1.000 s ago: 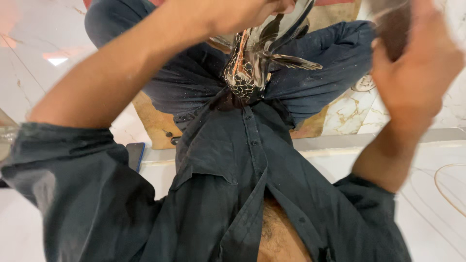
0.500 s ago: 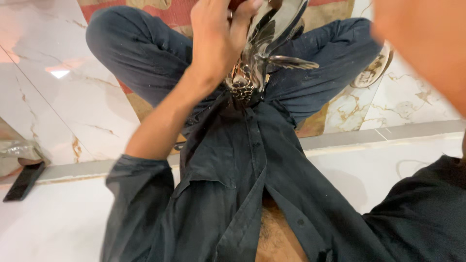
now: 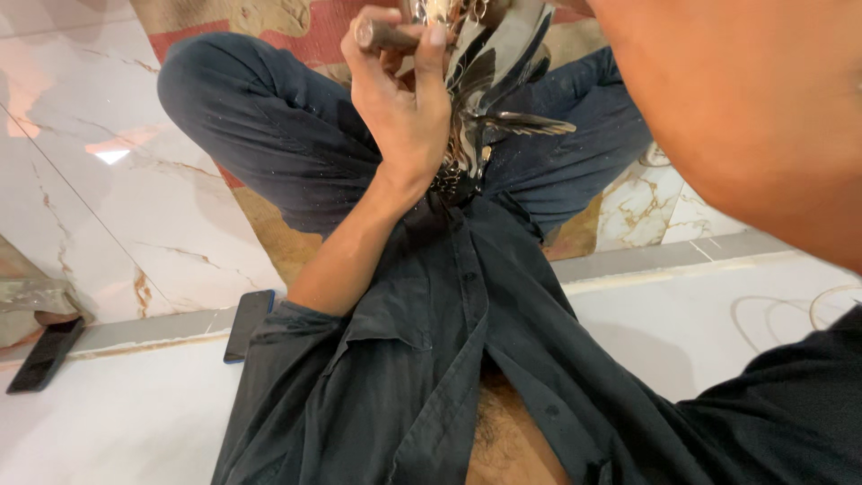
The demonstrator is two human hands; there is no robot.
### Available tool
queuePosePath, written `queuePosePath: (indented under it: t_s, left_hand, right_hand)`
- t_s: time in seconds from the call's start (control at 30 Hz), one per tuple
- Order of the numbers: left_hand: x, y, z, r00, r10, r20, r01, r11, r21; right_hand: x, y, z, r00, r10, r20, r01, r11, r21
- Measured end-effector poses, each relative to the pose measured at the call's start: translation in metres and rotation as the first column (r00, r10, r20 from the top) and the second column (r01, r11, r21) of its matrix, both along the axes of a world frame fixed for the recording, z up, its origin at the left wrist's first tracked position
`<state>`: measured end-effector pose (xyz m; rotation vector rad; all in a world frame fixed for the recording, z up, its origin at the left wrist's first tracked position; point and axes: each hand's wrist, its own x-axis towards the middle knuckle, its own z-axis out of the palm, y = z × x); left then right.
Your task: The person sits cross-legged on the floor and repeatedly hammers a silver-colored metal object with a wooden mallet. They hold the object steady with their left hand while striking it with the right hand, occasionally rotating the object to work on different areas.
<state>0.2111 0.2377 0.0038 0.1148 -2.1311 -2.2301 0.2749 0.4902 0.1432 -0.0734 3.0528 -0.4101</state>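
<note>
My right forearm [image 3: 754, 117] fills the whole top right corner, super close and blurry, so I honestly can't tell what that hand is doing since it's out of frame. I'm sitting cross-legged on the marble floor [image 3: 108, 207], dark shirt [image 3: 431, 359] hanging open. The shiny metal piece [image 3: 489, 81], all leafy pointed blades, sits in my lap right between my knees, up at the top middle. My left hand [image 3: 404, 108] is clenched around a small brown handle [image 3: 382, 36], pressed up against the metal. Two phones [image 3: 247, 323] lie by the floor's left edge.
</note>
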Motion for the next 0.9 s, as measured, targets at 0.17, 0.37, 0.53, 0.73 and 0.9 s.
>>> queuePosePath:
  t_s: [0.17,0.37,0.53,0.73,0.9]
  left_hand:
    - [-0.002,-0.002,-0.003,1.000,-0.012,0.028,0.010,0.998,0.056]
    - [-0.010,-0.007,-0.006,0.995,0.024,-0.093,-0.048,0.964,-0.260]
    - [-0.019,-0.009,0.011,0.995,-0.027,-0.101,0.000,0.966,-0.258]
    - [-0.045,-0.017,0.045,0.967,-0.229,-0.114,0.173,0.912,-0.372]
    - [-0.059,-0.022,0.052,0.900,-0.405,-0.158,0.321,0.865,-0.386]
  right_hand:
    - [0.008,-0.020,-0.035,0.986,-0.167,0.024,0.168,0.952,-0.257]
    - [-0.005,-0.048,-0.048,0.984,-0.174,0.038,0.177,0.924,-0.339]
    - [-0.053,-0.051,-0.004,0.997,-0.003,-0.081,-0.011,0.986,-0.166]
    - [-0.105,-0.040,0.074,0.903,0.407,-0.135,-0.324,0.855,0.404]
    - [-0.109,-0.021,0.080,0.892,0.446,-0.074,-0.383,0.832,0.402]
